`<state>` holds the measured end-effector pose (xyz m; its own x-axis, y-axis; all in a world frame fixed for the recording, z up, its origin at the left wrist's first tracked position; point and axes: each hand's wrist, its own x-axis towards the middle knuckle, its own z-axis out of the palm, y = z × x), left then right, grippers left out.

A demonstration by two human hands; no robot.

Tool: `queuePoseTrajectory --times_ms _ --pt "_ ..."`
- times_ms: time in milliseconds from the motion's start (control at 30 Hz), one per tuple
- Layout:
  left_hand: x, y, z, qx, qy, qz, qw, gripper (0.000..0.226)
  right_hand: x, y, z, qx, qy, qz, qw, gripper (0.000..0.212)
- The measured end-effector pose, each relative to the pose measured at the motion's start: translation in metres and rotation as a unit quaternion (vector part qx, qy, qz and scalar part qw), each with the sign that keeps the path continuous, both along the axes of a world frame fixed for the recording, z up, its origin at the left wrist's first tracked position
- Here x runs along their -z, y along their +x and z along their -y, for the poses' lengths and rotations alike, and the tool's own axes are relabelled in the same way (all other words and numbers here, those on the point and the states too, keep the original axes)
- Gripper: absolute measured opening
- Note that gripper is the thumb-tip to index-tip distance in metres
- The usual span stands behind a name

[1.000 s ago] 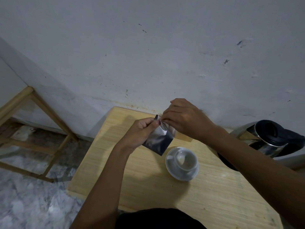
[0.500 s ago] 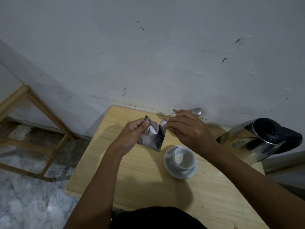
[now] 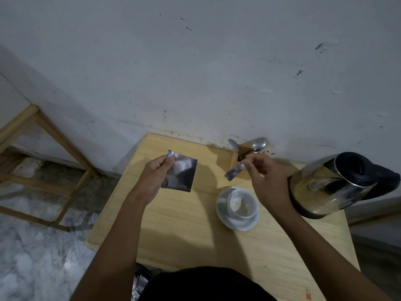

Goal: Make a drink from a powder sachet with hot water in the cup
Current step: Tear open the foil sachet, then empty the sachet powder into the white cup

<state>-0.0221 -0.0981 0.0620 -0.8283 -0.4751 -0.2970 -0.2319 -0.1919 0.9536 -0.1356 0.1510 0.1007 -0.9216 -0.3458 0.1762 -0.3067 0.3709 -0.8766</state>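
Hands are apart now. Half a second ago we saw them close together at the top of the sachet, pulling at it. Now our left hand (image 3: 155, 177) pinches the sachet (image 3: 181, 174) by its top left corner, thumb and fingers curled on the foil. It holds the sachet up over the table (image 3: 195, 240), well to the left of the cup (image 3: 242, 204).

Our right hand (image 3: 269, 179) pinches a thin torn strip (image 3: 235, 172) between its thumb and fingertips. The strip hangs free in the air, near the spoons (image 3: 258, 144) at the back of the table. It does not touch the sachet any more.

So we think the top has been ripped off and the sachet is open. We cannot see into its mouth, and we see no powder yet.

The cup sits on its saucer (image 3: 227, 220), just in front of our right hand. The kettle (image 3: 332, 185) stands close on the right. We cannot tell if anything is in the cup.

The opening step looks done. Next, we guess, the strip can be put down and the sachet moved over the cup and tipped. The foil is thin and floppy, so powder could spill on the table if it tips too fast. Hot water from the kettle would come after that.
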Motion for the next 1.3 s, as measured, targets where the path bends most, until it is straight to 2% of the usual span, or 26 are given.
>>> queuePoseTrajectory --times_ms 100,200,467,533,600,667,733,833,967,1167,1300 --pt "0.001 0.006 -0.003 0.000 -0.052 0.031 0.998 0.027 0.022 -0.005 0.018 -0.038 0.095 0.080 0.992 0.011" --pt "0.003 0.012 -0.009 -0.013 -0.089 0.047 0.995 0.025 0.048 -0.008 0.041 -0.081 0.222 0.081 0.968 0.010" --pt "0.009 0.023 -0.022 -0.041 -0.108 0.056 0.992 0.023 0.090 -0.001 0.098 -0.182 0.390 0.042 0.902 0.025" --pt "0.010 0.023 -0.022 -0.047 -0.107 0.055 0.992 0.022 0.090 -0.001 0.100 -0.168 0.356 0.028 0.919 0.024" --pt "0.010 0.022 -0.022 -0.048 -0.111 0.060 0.991 0.021 0.083 -0.003 0.097 -0.146 0.251 0.061 0.955 0.026" --pt "0.008 0.020 -0.023 -0.050 -0.110 0.059 0.991 0.021 0.068 0.001 0.089 -0.126 0.111 0.168 0.971 0.025" --pt "0.006 0.017 -0.028 -0.049 -0.104 0.050 0.992 0.019 0.053 0.011 0.076 -0.136 0.028 0.264 0.955 0.019" --pt "0.001 0.010 -0.039 -0.023 -0.090 0.037 0.995 0.019 0.051 0.026 0.054 -0.191 0.009 0.275 0.942 0.012" --pt "-0.006 -0.001 -0.056 0.019 -0.062 0.003 0.998 0.020 0.055 0.028 0.037 -0.158 -0.030 0.219 0.962 0.014" --pt "-0.012 -0.017 -0.075 0.095 -0.158 0.032 0.982 0.023 0.056 0.016 0.000 -0.103 0.021 0.123 0.987 0.014" --pt "-0.015 -0.030 -0.096 0.093 -0.191 0.020 0.977 0.044 0.059 0.027 -0.027 -0.052 0.043 0.081 0.994 0.049"
